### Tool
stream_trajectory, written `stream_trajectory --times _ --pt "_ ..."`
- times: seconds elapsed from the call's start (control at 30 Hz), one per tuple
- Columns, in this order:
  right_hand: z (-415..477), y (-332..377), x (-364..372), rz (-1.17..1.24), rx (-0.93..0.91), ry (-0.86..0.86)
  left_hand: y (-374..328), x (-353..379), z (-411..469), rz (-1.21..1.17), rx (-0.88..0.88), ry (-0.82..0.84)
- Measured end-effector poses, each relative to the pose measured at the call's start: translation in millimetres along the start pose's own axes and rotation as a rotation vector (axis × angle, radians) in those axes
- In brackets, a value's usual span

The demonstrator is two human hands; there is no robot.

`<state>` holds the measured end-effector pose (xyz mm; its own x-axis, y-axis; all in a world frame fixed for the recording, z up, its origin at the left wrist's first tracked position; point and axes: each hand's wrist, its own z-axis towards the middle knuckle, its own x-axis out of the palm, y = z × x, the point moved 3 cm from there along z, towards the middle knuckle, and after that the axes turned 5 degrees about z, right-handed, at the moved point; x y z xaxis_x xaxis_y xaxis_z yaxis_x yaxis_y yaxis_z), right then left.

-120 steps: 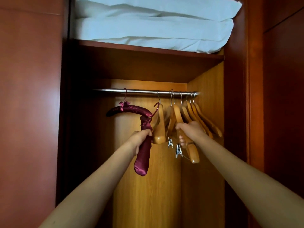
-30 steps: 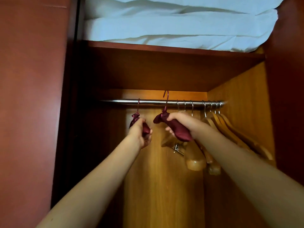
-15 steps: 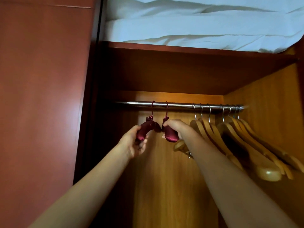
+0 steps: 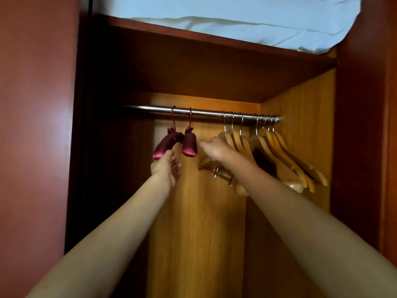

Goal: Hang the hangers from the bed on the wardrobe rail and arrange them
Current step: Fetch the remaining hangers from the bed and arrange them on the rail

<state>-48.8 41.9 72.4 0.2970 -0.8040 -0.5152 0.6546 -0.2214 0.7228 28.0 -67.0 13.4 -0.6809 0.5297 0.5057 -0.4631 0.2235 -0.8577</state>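
Bare forearms (long, slim); bare hands: left hand (image 4: 165,167), right hand (image 4: 216,149)

the wardrobe rail (image 4: 206,112) is polished metal, bright and smooth. two padded hangers (image 4: 167,144) are covered in shiny burgundy satin cloth, gathered at the ends. the wooden hangers (image 4: 277,151) are pale varnished wood with thin metal hooks; one carries small metal clips (image 4: 217,172). the wardrobe's back panel (image 4: 197,222) is smooth honey-coloured wood grain, its door (image 4: 36,125) a reddish satin-sheen wood. white matt bedding (image 4: 247,20) lies creased on the shelf.
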Motion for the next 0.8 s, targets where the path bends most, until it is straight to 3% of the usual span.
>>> stream_trajectory --times 0.13,0.27,0.33,0.57,0.8 --pt "-34.4 -14.9 -13.5 -0.109 -0.189 -0.159 22.6 8.2 -28.9 0.060 0.022 -0.047" --pt "-72.9 -35.6 -23.0 -0.575 -0.399 -0.290 45.6 5.3 -45.5 0.390 0.152 0.015" --pt "-94.9 -49.9 -29.6 -0.703 -0.391 -0.310 59.6 7.0 -54.1 0.573 0.220 0.090" --pt "-213.7 -99.8 -51.7 -0.865 -0.062 -0.393 133.3 15.4 -114.3 0.755 0.415 0.476" --pt "-407.3 -125.6 -43.0 -0.930 0.457 -0.551 228.7 -2.4 -259.6 0.795 0.305 0.971"
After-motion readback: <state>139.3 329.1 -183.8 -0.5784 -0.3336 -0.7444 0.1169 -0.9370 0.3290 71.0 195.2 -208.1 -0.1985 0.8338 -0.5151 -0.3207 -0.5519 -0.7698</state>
